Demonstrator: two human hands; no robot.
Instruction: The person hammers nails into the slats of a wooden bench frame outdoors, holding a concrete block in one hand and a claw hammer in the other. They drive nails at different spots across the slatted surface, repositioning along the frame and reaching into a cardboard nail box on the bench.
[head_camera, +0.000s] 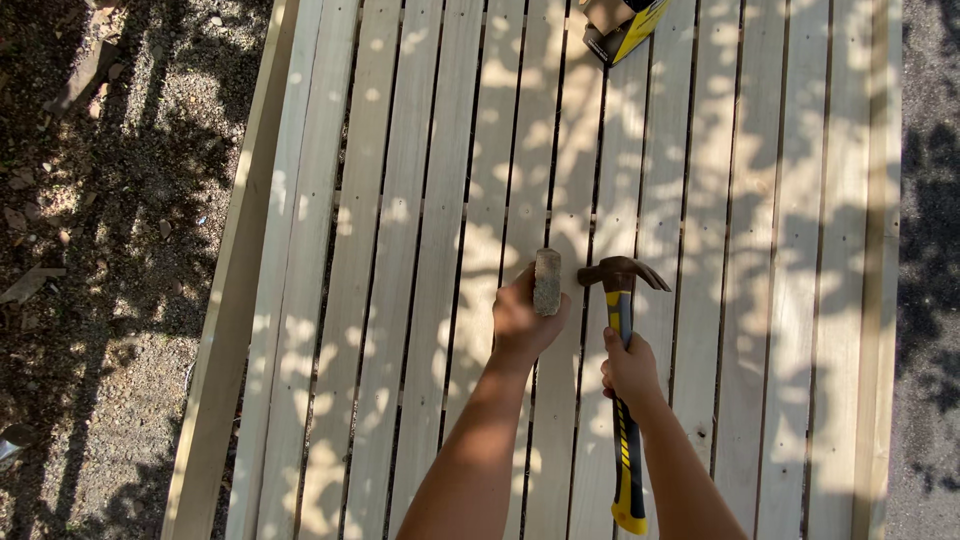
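My left hand (522, 322) grips a small wooden block (546, 281), held upright against the pale wooden slats (420, 200). My right hand (630, 368) is wrapped around the black and yellow handle of a claw hammer (620, 290). The hammer's brown head sits just to the right of the block, close to it, with the claw pointing right. Both forearms reach in from the bottom of the view.
The slats form a wide panel with a raised side rail on the left (225, 330) and on the right (880, 300). A yellow and brown cardboard box (620, 25) lies at the top edge. Gravel and dirt ground (100, 200) lies to the left; leaf shadows fall everywhere.
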